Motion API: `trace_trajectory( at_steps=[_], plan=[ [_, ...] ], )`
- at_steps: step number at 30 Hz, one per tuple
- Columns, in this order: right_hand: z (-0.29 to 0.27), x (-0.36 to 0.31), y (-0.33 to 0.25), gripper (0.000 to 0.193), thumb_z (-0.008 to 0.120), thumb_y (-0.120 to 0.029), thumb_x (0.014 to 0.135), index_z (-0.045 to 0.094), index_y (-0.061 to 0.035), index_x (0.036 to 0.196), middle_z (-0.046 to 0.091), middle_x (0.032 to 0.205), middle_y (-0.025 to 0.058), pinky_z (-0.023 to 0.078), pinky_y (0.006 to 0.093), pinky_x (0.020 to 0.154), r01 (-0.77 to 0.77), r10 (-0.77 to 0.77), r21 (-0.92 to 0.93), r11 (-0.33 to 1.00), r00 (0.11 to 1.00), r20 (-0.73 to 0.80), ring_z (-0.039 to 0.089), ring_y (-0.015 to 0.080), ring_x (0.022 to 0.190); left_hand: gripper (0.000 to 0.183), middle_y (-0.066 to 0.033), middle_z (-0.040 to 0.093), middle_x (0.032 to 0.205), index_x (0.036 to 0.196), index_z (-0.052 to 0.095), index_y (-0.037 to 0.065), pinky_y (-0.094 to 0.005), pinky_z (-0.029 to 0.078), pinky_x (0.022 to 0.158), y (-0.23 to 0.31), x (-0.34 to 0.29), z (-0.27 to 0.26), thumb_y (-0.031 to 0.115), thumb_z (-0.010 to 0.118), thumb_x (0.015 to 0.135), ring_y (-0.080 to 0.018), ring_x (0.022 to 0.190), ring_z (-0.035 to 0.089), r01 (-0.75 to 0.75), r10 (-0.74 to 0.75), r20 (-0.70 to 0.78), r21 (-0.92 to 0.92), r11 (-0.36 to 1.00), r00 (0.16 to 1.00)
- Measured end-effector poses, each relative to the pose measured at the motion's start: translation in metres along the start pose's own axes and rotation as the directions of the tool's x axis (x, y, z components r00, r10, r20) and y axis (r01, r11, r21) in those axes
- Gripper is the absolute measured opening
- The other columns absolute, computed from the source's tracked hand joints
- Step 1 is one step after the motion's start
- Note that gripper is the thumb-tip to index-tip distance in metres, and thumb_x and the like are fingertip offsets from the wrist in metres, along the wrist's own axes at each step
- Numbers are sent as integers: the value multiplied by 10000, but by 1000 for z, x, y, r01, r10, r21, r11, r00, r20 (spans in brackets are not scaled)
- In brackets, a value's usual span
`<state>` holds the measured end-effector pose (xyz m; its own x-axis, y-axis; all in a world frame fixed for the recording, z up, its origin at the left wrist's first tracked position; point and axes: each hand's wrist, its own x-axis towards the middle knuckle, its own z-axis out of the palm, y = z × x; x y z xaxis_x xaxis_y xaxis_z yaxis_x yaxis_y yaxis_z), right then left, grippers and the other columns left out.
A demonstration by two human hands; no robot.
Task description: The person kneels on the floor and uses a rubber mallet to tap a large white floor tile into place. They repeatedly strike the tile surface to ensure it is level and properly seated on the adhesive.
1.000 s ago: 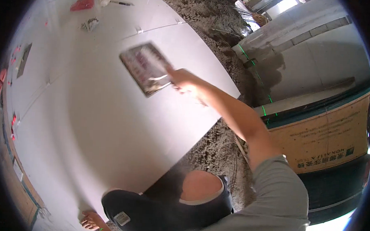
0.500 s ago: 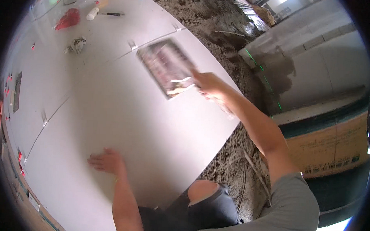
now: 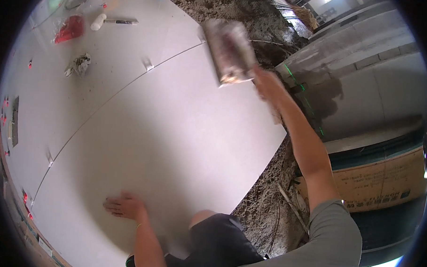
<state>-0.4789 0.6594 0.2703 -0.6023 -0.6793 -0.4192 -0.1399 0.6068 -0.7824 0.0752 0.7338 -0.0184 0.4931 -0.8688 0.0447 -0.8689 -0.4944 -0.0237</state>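
My right hand (image 3: 268, 86) is closed on the handle of a trowel (image 3: 229, 51), a flat, shiny rectangular tool smeared by motion. The trowel hangs over the far right edge of a large white floor tile (image 3: 190, 132). Whether it touches the tile I cannot tell. Palm down with fingers stretched out, my left hand (image 3: 125, 206) rests on the near part of the same tile. White tile clips (image 3: 150, 68) sit along the seam beyond.
Rough wet mortar (image 3: 263, 191) borders the tile on the right. A cardboard box (image 3: 376, 181) stands farther right. On the far left tiles lie a white-headed mallet (image 3: 99, 21), a red bag (image 3: 70, 28), crumpled waste (image 3: 78, 65) and a grey flat tool (image 3: 15, 121).
My right hand and the trowel have swung away to the far right, from over the tile to its edge. My left hand stays flat on the tile. The view has shifted slightly.
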Motion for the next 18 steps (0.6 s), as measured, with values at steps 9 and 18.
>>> trace_trajectory(
  at_steps=[9,18],
  plan=[
    [117,27,82,579,429,-526,1037,665,2,1011,595,684,78,491,364,580,-70,-36,-350,934,957,-287,565,187,586,741,-322,200,1591,1530,225,-72,-567,233,1169,2,0,7,471,340,1040,-479,1479,207,-95,93,-200,1,995,975],
    [-18,30,7,488,424,-522,1048,422,-127,761,401,517,-25,350,306,367,582,-581,-158,798,673,-458,394,99,386,729,-307,204,1597,1533,222,-69,-558,224,1181,1,5,6,449,341,1034,-475,1478,215,-22,24,-15,101,995,1000]
  ],
)
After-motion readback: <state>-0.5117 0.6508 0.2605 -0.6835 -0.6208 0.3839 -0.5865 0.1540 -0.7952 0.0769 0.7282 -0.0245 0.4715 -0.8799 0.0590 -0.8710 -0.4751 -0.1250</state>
